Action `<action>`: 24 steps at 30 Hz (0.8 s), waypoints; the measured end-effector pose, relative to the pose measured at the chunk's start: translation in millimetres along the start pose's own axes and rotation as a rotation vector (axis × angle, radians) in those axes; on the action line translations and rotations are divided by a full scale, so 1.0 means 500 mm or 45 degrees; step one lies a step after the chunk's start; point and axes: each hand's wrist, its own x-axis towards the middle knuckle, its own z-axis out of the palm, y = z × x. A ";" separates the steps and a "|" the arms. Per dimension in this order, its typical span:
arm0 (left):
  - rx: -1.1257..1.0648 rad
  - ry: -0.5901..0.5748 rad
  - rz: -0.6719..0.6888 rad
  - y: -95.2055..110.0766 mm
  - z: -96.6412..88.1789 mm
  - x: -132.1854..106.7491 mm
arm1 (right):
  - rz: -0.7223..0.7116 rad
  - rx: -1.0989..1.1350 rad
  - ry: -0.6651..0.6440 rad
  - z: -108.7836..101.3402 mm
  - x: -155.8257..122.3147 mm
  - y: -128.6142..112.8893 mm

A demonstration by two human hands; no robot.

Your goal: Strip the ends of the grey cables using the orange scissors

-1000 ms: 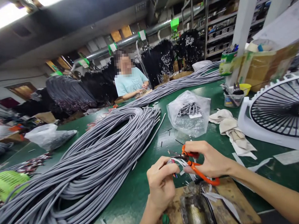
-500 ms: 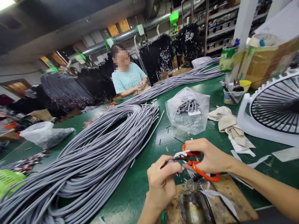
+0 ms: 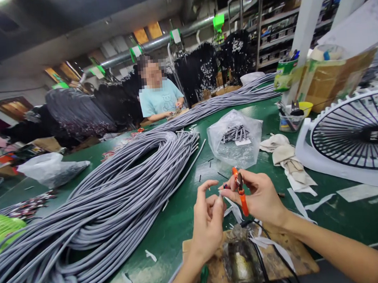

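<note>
My right hand (image 3: 260, 197) is wrapped around orange-handled scissors (image 3: 243, 202), with the handles turned upright in the palm. Its thumb and index fingertip pinch close to small coloured wire ends (image 3: 226, 185). Facing it, my left hand (image 3: 209, 217) has its thumb pressed against curled fingers and the index finger raised. A grey cable (image 3: 176, 275) runs up along the left forearm into this hand; its end is mostly hidden by the fingers. Below both hands lies a worn wooden board (image 3: 287, 255) carrying a grimy metal device (image 3: 242, 263) and white strips (image 3: 277, 247).
A large coil of grey cables (image 3: 115, 198) covers the left of the green table (image 3: 178, 228). Beyond my hands stands a plastic bag of small parts (image 3: 236, 140). A white fan (image 3: 309, 159) and cloth finger covers (image 3: 283, 156) are at right. Across the table sits a person (image 3: 162, 100).
The scissors have swung from lying across toward my left hand to upright in my right palm. My right fingertips have come to the wire ends, and a white scrap now lies on the table.
</note>
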 end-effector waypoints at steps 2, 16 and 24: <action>-0.141 -0.033 -0.057 -0.001 -0.002 0.004 | 0.045 -0.022 0.010 0.003 -0.003 0.003; -0.224 0.368 0.004 -0.004 0.008 0.023 | 0.213 0.212 0.122 0.017 -0.003 -0.001; -0.317 -0.067 0.099 -0.003 -0.017 0.005 | 0.625 0.516 -0.192 -0.005 0.027 0.009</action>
